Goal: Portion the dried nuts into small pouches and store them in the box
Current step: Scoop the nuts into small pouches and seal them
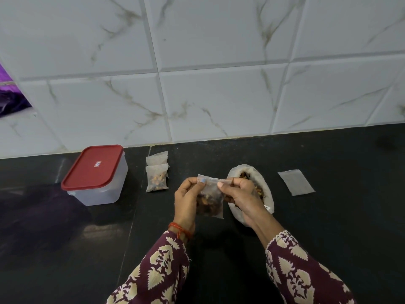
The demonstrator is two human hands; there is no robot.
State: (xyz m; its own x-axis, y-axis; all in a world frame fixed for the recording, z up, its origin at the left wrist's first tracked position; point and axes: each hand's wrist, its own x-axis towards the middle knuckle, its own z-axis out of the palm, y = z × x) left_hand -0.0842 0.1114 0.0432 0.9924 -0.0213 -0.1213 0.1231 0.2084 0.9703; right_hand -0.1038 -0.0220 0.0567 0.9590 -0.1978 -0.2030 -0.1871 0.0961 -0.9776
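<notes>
a: what are the hands doing?

b: both are raised over the dark bench [328, 216], holding 1 small clear pouch [210, 200] between them. the left hand [186, 200] pinches its top left corner, and the right hand [241, 198] pinches the top edge on the other side with thumb and fingers. the pouch hangs upright, and the nuts sit in its lower half.

a: where are the rest of the nuts?

b: in a big open bag [263, 185] just behind the right hand, its white rim rolled down. the hand hides part of it.

a: and the box?

b: the clear box [98, 185] stands to the left near the tiled wall [219, 62], its red lid [93, 166] on. between it and the hands lie 2 pouches: a filled pouch [157, 179] in front, overlapping another pouch [157, 157] behind it. i cannot tell what that back one holds.

a: anything to the right?

b: 1 flat empty pouch [295, 182] lies on the bench, well apart from the bag. the person wears maroon patterned sleeves [306, 275] and a red thread [179, 230] at the left wrist.
</notes>
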